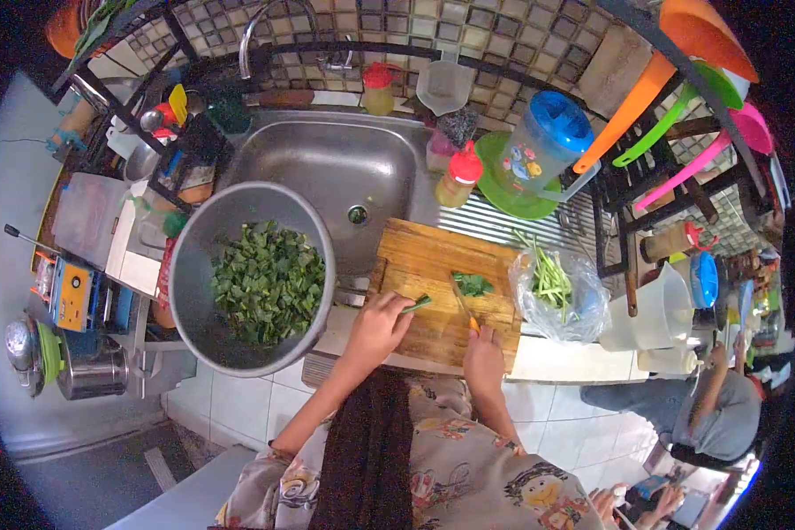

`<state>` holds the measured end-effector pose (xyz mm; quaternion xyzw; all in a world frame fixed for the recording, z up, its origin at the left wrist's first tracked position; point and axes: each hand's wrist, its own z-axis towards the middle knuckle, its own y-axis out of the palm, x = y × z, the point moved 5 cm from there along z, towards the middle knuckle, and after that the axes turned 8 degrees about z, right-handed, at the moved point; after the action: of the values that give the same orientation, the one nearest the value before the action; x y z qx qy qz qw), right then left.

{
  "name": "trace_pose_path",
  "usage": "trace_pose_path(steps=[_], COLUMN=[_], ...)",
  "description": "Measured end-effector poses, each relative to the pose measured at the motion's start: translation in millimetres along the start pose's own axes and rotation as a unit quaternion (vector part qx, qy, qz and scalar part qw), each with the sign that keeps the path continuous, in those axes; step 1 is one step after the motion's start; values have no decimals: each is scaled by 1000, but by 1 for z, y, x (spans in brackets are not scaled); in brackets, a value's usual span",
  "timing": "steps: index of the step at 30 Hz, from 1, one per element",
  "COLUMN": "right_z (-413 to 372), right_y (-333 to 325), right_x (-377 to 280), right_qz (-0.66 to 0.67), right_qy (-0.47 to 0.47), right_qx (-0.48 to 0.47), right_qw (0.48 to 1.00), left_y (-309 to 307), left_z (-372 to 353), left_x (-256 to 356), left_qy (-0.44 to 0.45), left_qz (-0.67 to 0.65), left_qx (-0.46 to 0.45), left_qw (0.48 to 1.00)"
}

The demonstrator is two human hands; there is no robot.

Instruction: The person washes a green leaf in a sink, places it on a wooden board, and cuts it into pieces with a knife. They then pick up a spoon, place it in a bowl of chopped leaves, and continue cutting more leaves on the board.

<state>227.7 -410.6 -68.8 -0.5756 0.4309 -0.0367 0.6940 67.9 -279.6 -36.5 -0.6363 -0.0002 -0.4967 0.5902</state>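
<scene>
My left hand is closed, pinching a small bunch of green leaves over the left part of the wooden cutting board. In my right hand is a knife with an orange handle; its blade points away from me over the board. Right beside the blade lies a small pile of cut leaves. To the left of the board, a big grey basin holds many chopped leaves. A clear plastic bag with green stems rests at the board's right edge.
Behind the board is a steel sink. A blue-lidded jug stands on a green plate, near a red-capped bottle. Orange, green and pink utensils hang at upper right. Another person is at the far right.
</scene>
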Motion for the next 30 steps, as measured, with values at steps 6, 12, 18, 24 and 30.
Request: trace_pose_path(steps=[6, 12, 18, 24, 30], right_z=[-4, -1, 7, 15, 25], right_y=[6, 4, -15, -24, -19], right_x=[7, 10, 23, 50, 37], right_qz=[114, 136, 182, 155, 169], right_qy=[-9, -43, -33, -36, -64], right_qx=[-73, -80, -146, -159, -138], right_qw=[991, 987, 972, 974, 974], left_y=[32, 42, 39, 41, 41], left_z=[-10, -15, -15, -14, -15], left_x=[-18, -20, -17, -21, -17], left_qy=[-3, -49, -64, -55, -48], left_qz=[103, 93, 85, 100, 125], left_qx=[74, 76, 95, 86, 93], left_qw=[992, 992, 990, 990, 987])
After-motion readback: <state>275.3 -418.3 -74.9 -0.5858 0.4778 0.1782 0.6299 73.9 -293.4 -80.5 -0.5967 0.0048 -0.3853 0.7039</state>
